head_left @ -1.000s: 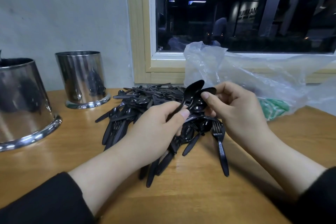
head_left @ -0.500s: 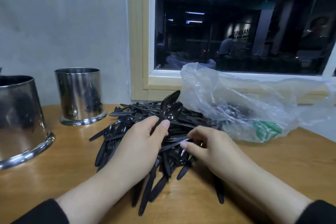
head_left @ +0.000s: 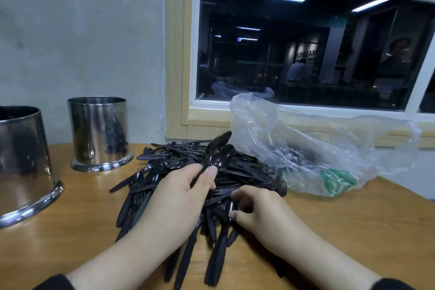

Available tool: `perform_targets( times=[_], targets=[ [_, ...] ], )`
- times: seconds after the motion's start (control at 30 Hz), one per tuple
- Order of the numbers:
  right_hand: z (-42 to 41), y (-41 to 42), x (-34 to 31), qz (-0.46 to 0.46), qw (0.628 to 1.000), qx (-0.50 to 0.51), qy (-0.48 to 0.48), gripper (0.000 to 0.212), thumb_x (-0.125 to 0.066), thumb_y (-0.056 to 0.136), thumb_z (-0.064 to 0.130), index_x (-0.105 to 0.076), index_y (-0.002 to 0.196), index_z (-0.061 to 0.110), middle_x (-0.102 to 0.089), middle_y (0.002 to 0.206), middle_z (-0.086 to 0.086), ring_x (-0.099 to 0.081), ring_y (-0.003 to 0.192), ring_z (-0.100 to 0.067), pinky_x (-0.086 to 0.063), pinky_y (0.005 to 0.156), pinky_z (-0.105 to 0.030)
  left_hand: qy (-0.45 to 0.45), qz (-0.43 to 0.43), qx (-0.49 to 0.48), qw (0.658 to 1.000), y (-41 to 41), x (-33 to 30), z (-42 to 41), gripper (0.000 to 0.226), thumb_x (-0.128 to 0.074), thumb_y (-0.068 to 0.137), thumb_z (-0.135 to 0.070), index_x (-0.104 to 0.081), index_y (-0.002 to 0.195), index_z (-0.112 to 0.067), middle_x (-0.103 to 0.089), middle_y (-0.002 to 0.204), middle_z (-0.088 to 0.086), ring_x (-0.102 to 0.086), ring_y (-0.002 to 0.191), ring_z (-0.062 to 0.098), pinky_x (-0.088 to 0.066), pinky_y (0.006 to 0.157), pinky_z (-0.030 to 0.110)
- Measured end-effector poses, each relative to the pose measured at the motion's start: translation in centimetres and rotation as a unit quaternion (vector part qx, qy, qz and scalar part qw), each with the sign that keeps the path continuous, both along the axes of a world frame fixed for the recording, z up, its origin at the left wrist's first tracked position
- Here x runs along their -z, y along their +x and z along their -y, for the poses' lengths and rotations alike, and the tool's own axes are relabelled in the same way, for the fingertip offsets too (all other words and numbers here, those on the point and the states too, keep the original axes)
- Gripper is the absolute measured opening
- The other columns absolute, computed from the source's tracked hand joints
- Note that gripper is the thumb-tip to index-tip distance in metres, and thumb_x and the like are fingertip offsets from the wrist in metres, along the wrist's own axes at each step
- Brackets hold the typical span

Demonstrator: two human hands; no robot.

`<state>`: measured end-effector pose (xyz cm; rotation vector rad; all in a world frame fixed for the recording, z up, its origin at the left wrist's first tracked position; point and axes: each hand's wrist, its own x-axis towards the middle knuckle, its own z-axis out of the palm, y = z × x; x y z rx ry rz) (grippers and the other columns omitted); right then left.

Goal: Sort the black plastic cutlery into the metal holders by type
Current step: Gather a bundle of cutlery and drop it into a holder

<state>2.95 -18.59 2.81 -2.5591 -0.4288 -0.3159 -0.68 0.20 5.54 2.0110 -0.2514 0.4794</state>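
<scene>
Head view: two spoons (head_left: 219,153) gripped in left hand (head_left: 179,198); right hand (head_left: 259,209) pinches a piece in the pile (head_left: 235,172). Only spoons should be gathered; bowls kept aligned.

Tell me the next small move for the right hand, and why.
Probably lift that one spoon free of the pile and pass it to the left hand. The right hand is pinching a piece at the pile's near edge, seemingly a spoon, while the left hand already holds a bunch of spoons upright, so adding it keeps one type together.
</scene>
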Motion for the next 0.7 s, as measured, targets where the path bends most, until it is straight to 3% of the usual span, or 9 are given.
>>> perform_targets(
  times=[0.2,0.37,0.47,0.6,0.7],
  targets=[
    [-0.1,0.0,-0.1,-0.013,1.0,0.007,0.025,0.02,-0.073,0.087,0.026,-0.066,0.105,0.03,-0.063,0.076,0.01,-0.054,0.067,0.005,-0.041,0.066,-0.01,-0.013,-0.004,0.006,1.0,0.0,0.0,0.0,0.043,-0.042,0.096,-0.054,-0.063,0.079,-0.02,-0.041,0.053,-0.004,-0.036,0.045,0.007,-0.031,0.047,0.021],
    [0.2,0.3,-0.3,-0.015,0.995,0.048,0.083,0.015,-0.067,0.089,0.022,-0.071,0.1,0.03,-0.069,0.079,0.011,-0.063,0.067,-0.002,-0.046,0.063,-0.012,-0.003,-0.013,0.008,1.0,-0.1,0.0,0.1,0.038,-0.042,0.099,-0.051,-0.064,0.082,-0.025,-0.043,0.054,-0.007,-0.039,0.048,0.006,-0.035,0.054,0.027],
    [0.4,0.4,-0.8,-0.002,0.983,0.058,0.172,0.011,-0.067,0.087,0.018,-0.072,0.089,0.028,-0.073,0.078,0.009,-0.069,0.066,-0.006,-0.056,0.068,-0.026,0.016,-0.002,0.001,1.0,0.2,0.2,-0.1,0.042,-0.044,0.098,-0.05,-0.064,0.088,-0.014,-0.046,0.055,-0.011,-0.04,0.049,0.003,-0.034,0.051,0.019],
    [1.2,0.4,-2.2,0.066,0.951,0.052,0.298,0.008,-0.067,0.085,0.012,-0.067,0.079,0.018,-0.067,0.069,-0.002,-0.058,0.063,-0.016,-0.044,0.066,-0.033,0.019,0.003,0.013,1.0,0.5,0.5,-0.2,0.042,-0.049,0.102,-0.043,-0.058,0.09,-0.004,-0.041,0.059,-0.008,-0.033,0.047,0.004,-0.03,0.049,0.019],
    [1.5,-0.1,-2.9,0.082,0.928,0.032,0.362,0.011,-0.067,0.087,0.011,-0.065,0.077,0.016,-0.058,0.061,-0.004,-0.048,0.059,-0.016,-0.038,0.063,-0.033,-0.009,-0.021,0.044,0.999,0.6,0.4,-0.1,0.036,-0.048,0.105,-0.038,-0.058,0.086,-0.009,-0.052,0.059,-0.004,-0.051,0.049,0.011,-0.047,0.051,0.034]
  ],
)
